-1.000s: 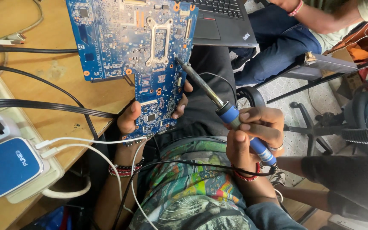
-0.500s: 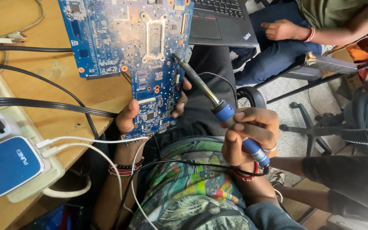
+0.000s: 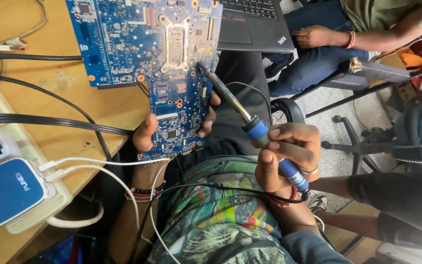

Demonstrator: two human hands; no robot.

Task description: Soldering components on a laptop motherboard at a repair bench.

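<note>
A large blue circuit board lies partly on the wooden table and hangs over its edge above my lap. My left hand grips the board's narrow lower end from underneath, thumb on one side and fingers on the other. My right hand holds a soldering iron by its blue handle. The iron's metal tip rests on the board's right edge, close to the silver socket frame.
A black laptop sits beyond the board. Another person's hand rests on a knee at the upper right. Black cables, white cables and a blue-and-white box lie at the left. An office chair base stands at the right.
The board has slid slightly left and down in view. My right hand has shifted left and up with the iron, its tip staying near the board's right edge. The other person's hand moved onto the knee.
</note>
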